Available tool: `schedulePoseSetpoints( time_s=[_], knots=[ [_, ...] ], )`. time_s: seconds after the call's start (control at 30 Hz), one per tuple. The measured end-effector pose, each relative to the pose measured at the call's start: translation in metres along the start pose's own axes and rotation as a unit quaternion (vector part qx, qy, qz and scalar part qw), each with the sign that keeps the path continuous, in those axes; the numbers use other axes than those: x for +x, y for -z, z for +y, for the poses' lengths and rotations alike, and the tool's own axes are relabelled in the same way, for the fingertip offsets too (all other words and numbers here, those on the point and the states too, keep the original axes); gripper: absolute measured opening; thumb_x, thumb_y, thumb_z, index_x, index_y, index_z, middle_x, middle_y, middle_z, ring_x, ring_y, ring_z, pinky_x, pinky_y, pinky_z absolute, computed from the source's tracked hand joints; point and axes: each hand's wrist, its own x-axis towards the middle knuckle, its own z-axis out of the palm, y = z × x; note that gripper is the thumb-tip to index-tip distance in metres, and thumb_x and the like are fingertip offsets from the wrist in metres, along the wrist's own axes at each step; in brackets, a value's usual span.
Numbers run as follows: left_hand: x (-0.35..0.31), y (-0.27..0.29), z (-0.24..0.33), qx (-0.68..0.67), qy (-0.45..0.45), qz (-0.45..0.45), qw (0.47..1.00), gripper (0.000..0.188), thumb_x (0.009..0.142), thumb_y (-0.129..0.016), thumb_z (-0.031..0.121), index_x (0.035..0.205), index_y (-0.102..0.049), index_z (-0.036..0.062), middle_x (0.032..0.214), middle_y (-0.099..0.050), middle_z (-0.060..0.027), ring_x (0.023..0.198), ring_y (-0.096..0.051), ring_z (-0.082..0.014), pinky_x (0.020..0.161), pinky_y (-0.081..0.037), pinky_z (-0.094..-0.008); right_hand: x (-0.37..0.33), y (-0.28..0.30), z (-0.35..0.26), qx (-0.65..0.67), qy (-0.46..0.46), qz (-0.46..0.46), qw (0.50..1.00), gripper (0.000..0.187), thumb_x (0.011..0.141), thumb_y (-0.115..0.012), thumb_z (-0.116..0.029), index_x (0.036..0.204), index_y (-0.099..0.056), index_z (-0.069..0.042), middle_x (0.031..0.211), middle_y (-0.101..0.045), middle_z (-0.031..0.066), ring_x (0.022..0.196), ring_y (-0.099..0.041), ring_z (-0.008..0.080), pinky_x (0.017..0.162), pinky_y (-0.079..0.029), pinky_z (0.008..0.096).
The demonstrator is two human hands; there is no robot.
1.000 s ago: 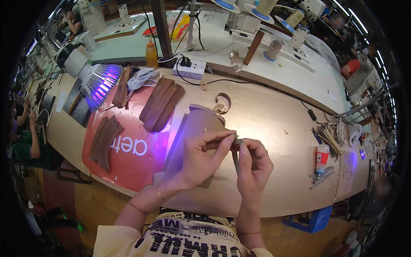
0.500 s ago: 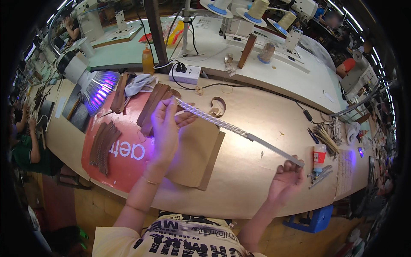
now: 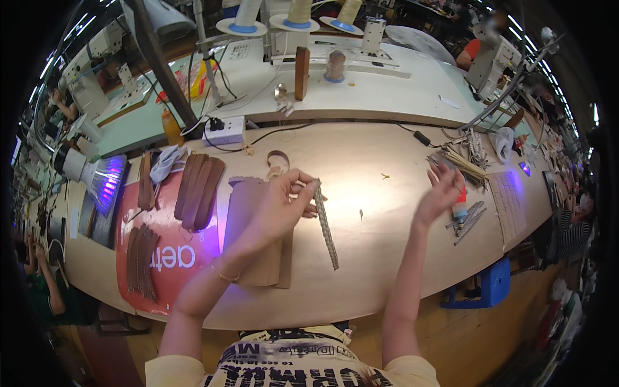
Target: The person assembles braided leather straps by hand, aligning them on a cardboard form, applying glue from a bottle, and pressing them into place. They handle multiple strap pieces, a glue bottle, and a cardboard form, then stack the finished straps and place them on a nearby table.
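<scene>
My left hand (image 3: 291, 201) pinches the upper end of a narrow braided strip (image 3: 327, 229), which hangs down over the bare tan tabletop. My right hand (image 3: 442, 190) is raised at the right, its fingers partly bent and apart, with nothing visible in them. It partly covers a white and red squeeze bottle (image 3: 460, 205). Several thin metal strips (image 3: 469, 222) lie beside that bottle. Beneath my left forearm is a brown rectangular panel (image 3: 248, 213), apparently card or leather.
Brown strips (image 3: 201, 191) and braided brown pieces (image 3: 142, 261) rest on a red sheet (image 3: 177, 284). A lamp (image 3: 106, 184) glows purple at the left. Behind stand a power strip (image 3: 224, 131) and thread cones (image 3: 300, 14). Thin sticks (image 3: 465, 166) lie far right; a blue stool (image 3: 480, 284) stands below.
The braided strip, earlier stretched between both hands with a flat metal strip at its right end, now hangs from my left hand. My right hand has released that end and lifted; the view has shifted right.
</scene>
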Motion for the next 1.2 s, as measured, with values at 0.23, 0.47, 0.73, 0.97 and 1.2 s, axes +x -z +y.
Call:
schedulePoseSetpoints(
  time_s=[0.23,0.47,0.73,0.97,1.2],
  knots=[
    [-0.025,-0.002,-0.004,0.011,-0.027,0.002,1.0,0.018,0.101,-0.054,0.015,0.106,-0.056,-0.0022,0.09,-0.069,-0.0089,0.077,-0.068,-0.0111,0.071,-0.058,-0.0253,0.047,-0.13,0.092,-0.248,0.419,-0.184,0.854,0.02,0.09,-0.056,0.001,0.109,-0.058,-0.006,0.108,-0.065,0.0147,0.092,-0.065,0.035,0.069,-0.057,0.0365],
    [-0.031,0.022,-0.001,0.003,-0.035,0.039,0.999,0.013,0.1,-0.054,0.01,0.104,-0.057,-0.0026,0.09,-0.066,-0.0066,0.082,-0.066,-0.0094,0.076,-0.058,-0.0251,0.018,-0.177,0.173,-0.428,0.39,-0.458,0.674,0.028,0.089,-0.046,-0.001,0.116,-0.056,0.0,0.13,-0.058,0.0224,0.126,-0.051,0.0362,0.106,-0.042,0.0402],
    [-0.029,0.024,-0.008,-0.043,-0.004,0.024,0.999,0.014,0.1,-0.054,0.009,0.106,-0.057,-0.0024,0.093,-0.066,-0.0069,0.083,-0.067,-0.0114,0.077,-0.058,-0.0264,-0.004,-0.178,0.184,-0.358,0.281,-0.429,0.781,0.029,0.095,-0.051,-0.011,0.121,-0.05,0.002,0.129,-0.056,0.0234,0.13,-0.048,0.0402,0.113,-0.023,0.0603],
    [0.009,0.002,-0.034,-0.007,0.118,-0.2,0.973,0.021,0.1,-0.056,0.016,0.108,-0.058,-0.0034,0.094,-0.066,-0.0081,0.082,-0.067,-0.0128,0.075,-0.059,-0.0266,0.036,-0.17,0.156,-0.134,0.073,-0.349,0.925,0.049,0.091,-0.056,-0.013,0.136,-0.042,0.001,0.124,-0.057,0.016,0.106,-0.062,0.0323,0.111,-0.026,0.0543],
    [0.071,-0.018,-0.047,0.448,-0.074,-0.189,0.871,0.03,0.093,-0.063,0.013,0.116,-0.057,-0.0036,0.102,-0.067,-0.0135,0.09,-0.067,-0.0267,0.082,-0.054,-0.0378,0.089,-0.054,0.114,-0.399,0.176,-0.227,0.871,0.014,0.084,-0.064,-0.016,0.093,-0.068,-0.007,0.099,-0.066,0.0121,0.101,-0.063,0.0301,0.088,-0.047,0.0431]
  ],
)
